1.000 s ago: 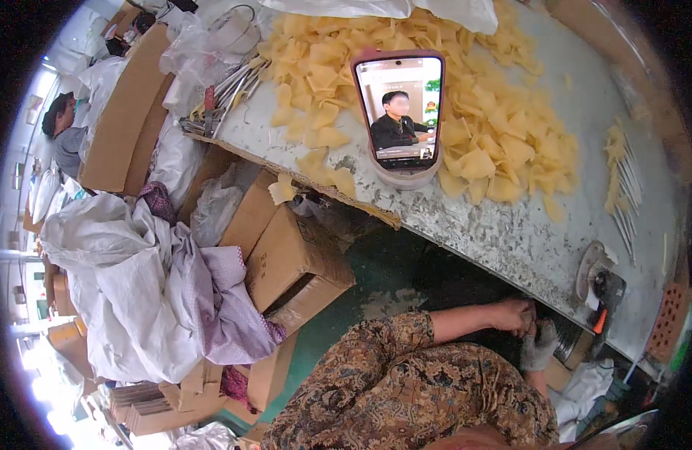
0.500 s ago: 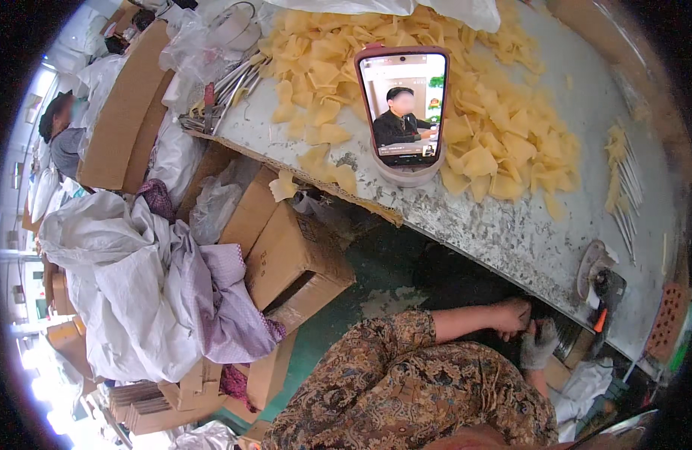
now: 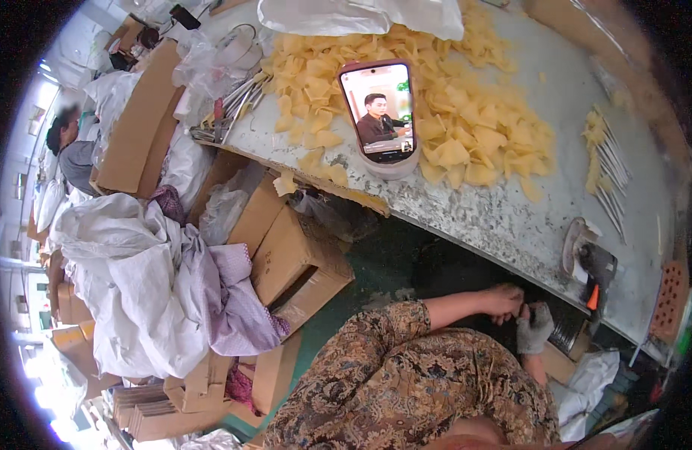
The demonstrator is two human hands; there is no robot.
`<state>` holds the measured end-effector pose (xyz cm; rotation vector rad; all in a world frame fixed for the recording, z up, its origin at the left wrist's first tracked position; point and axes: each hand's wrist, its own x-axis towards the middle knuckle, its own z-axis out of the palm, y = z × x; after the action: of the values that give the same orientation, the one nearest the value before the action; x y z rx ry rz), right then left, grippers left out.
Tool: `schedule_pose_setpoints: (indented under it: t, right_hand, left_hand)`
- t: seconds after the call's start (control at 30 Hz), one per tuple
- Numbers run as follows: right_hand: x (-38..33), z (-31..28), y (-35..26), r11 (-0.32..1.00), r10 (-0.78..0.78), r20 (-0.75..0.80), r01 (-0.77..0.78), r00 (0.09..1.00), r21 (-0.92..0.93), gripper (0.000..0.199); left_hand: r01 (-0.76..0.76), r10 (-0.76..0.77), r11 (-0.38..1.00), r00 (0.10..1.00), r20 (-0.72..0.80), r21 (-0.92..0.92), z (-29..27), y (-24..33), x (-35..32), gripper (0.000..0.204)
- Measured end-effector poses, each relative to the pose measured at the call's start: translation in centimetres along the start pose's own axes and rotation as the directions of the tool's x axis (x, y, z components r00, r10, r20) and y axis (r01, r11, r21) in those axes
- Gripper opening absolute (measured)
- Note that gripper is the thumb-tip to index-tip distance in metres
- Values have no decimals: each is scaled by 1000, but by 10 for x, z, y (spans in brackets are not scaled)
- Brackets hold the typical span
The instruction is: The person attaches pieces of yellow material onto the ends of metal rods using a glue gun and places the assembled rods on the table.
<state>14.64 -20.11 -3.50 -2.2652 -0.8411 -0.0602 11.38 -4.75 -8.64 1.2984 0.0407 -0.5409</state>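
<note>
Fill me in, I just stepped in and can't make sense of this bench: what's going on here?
A person in a patterned top is seated at a speckled worktable, both hands down below its near edge. The bare left hand and the gloved right hand meet there over something dark that cannot be made out. On the table, a phone stands propped amid a heap of pale yellow pieces, untouched. Cardboard boxes and white sacks crowd the floor.

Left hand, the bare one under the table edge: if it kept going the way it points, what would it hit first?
The left hand points toward the gloved right hand, and they look close or touching, so it would likely meet the glove first. Depth is unclear.
</note>
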Motion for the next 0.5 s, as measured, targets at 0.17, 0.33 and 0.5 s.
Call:
schedule_pose_setpoints:
  t: [0.17, 0.33, 0.5]
  right_hand:
    - [-5, -1, 14, 999, -48, -3, 48, 999, 4, 12]
    - [-8, -4, 17, 1000, -22, -21, 22, 1000, 2, 11]
    - [-10, -9, 20, 1000, -6, -29, 7, 1000, 19, 11]
  left_hand:
    - [-27, 35, 989, 998, -54, 148, 7, 3, -8, 31]
    - [-53, 79, 968, 992, -96, 246, 8, -3, -8, 29]
    - [-105, 149, 949, 980, -130, 296, 12, 1, -12, 25]
